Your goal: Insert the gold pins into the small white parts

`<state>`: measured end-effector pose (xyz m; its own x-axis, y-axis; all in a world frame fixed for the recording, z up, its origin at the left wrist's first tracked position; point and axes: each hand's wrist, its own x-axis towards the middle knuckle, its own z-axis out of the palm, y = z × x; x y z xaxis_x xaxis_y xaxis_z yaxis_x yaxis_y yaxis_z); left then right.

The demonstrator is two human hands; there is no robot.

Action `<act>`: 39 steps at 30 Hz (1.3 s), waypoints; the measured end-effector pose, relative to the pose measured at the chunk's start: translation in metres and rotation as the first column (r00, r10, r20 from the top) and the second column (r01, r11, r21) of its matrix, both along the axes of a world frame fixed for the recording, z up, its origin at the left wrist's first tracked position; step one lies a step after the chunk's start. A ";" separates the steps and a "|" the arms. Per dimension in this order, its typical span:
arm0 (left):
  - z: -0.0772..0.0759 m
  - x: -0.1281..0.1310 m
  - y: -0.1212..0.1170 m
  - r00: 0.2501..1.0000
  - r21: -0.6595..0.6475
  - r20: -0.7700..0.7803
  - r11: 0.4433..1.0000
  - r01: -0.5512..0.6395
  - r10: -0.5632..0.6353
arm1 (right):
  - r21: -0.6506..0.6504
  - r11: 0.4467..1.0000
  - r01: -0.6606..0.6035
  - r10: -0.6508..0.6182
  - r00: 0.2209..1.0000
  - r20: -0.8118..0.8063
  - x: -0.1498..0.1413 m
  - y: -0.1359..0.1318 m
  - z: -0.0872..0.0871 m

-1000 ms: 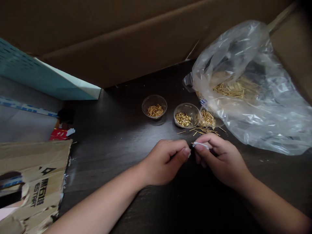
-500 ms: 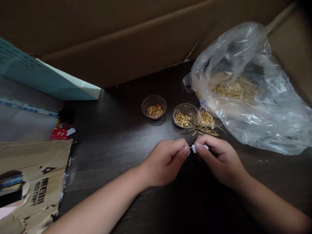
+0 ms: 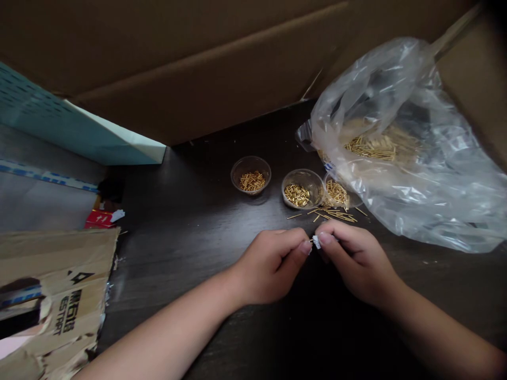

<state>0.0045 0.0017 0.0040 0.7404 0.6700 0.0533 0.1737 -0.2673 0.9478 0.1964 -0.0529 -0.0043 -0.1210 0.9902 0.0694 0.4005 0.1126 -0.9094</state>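
Close together over the dark table, both hands pinch at one small spot. My left hand [image 3: 275,266] is closed, thumb against index finger, on a thin gold-coloured pin [image 3: 311,241] whose tip barely shows between the hands. A small white scrap [image 3: 316,241], like paper or tape, is pinched in my right hand [image 3: 354,258], at the pin's end. Just beyond the fingers lie several loose long gold pins [image 3: 336,214]. Behind them stand a clear cup [image 3: 318,192] of short gold pieces and another cup [image 3: 354,200] partly under plastic.
A third clear cup [image 3: 234,177] with gold pieces stands farther left. At the right, a large clear plastic bag [image 3: 428,195] holds many gold pins. Cardboard [image 3: 198,79] walls the back. Torn printed cardboard [image 3: 87,264] and a small red packet [image 3: 99,219] lie at the left.
Both hands stay almost in place, the left slightly farther right. Less of the white scrap shows beyond the right fingertips. The whole view has shifted a little.
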 end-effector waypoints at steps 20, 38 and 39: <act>-0.002 0.001 -0.001 0.999 0.088 -0.048 0.996 0.006 -0.001 | 0.114 0.993 0.016 -0.025 0.997 0.077 0.001 -0.001 0.002; -0.001 0.001 -0.001 0.999 0.052 -0.047 0.999 -0.014 0.016 | 0.160 0.987 0.018 -0.039 0.992 0.123 0.001 -0.005 0.004; -0.001 0.001 -0.001 0.999 0.051 -0.046 0.999 -0.020 0.022 | 0.162 0.987 0.021 -0.041 0.992 0.123 0.001 -0.005 0.004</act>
<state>0.0058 0.0009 0.0028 0.7289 0.6825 0.0536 0.2230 -0.3106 0.9240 0.1978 -0.0577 0.0000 -0.1084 0.9708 0.2138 0.5161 0.2388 -0.8226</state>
